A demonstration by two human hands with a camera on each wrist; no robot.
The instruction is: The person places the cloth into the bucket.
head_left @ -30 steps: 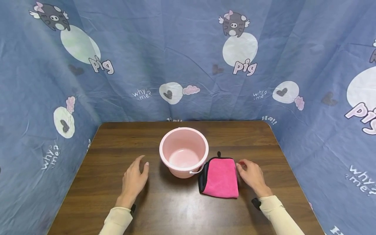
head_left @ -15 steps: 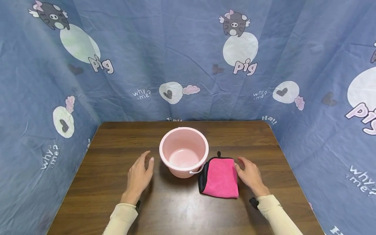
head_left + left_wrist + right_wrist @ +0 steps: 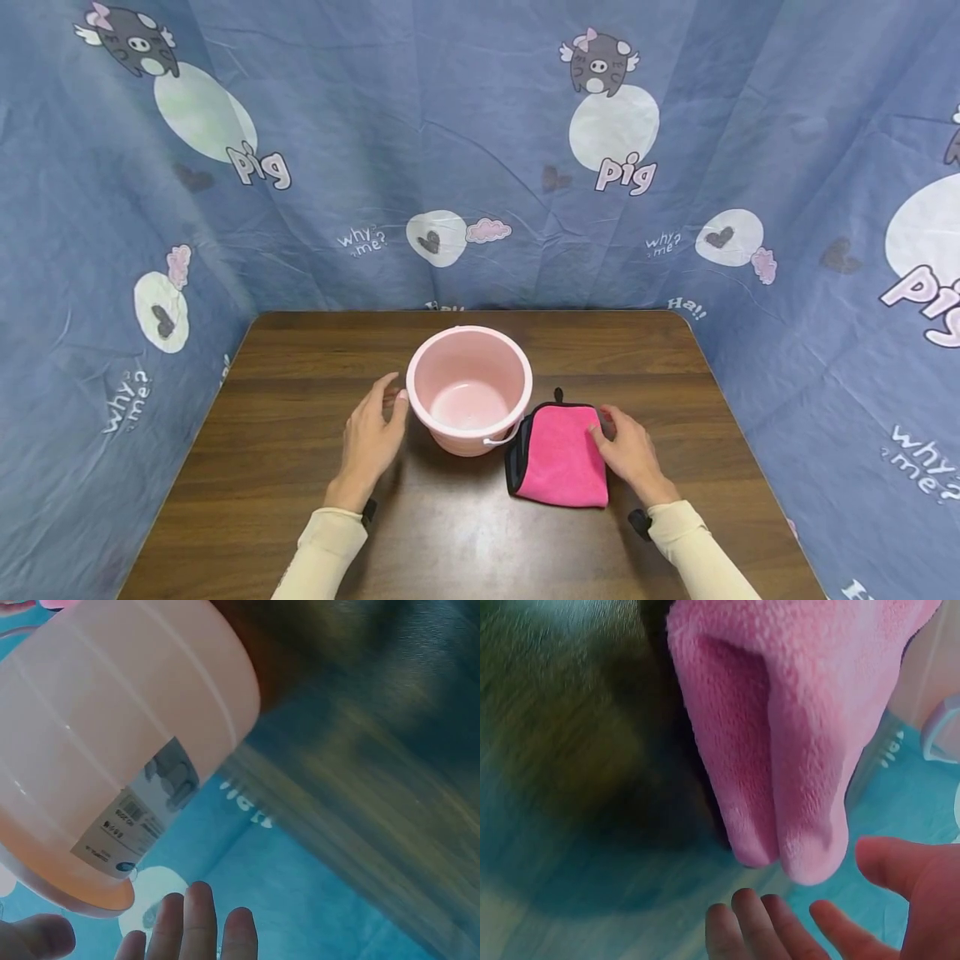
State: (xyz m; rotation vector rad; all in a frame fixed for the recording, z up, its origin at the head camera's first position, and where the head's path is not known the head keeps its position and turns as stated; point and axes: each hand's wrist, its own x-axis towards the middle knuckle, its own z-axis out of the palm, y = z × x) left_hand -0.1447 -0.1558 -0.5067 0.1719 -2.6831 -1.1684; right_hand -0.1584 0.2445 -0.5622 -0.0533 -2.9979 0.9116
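A light pink bucket (image 3: 468,392) stands upright on the table, its inside bare and its thin handle (image 3: 504,437) hanging down at the front right. Beside the bucket's left rim is my left hand (image 3: 372,437), thumb and fingers spread apart; whether it touches the rim I cannot tell. In the left wrist view a printed label (image 3: 139,810) shows on the bucket's side. To the right lies a folded bright pink cloth (image 3: 564,457) with black edging and a small black loop. At the cloth's right edge my right hand (image 3: 632,450) hovers, thumb over it, fingers beyond the fold.
Both things rest on a dark wooden table (image 3: 300,358) with rounded back corners. Blue printed curtain (image 3: 480,150) closes in the back and both sides. A dark band (image 3: 640,523) sits on the right wrist.
My left hand has moved right and slightly forward, up to the bucket's rim. My right hand has shifted a little left, its thumb now over the cloth. Bucket and cloth have stayed put.
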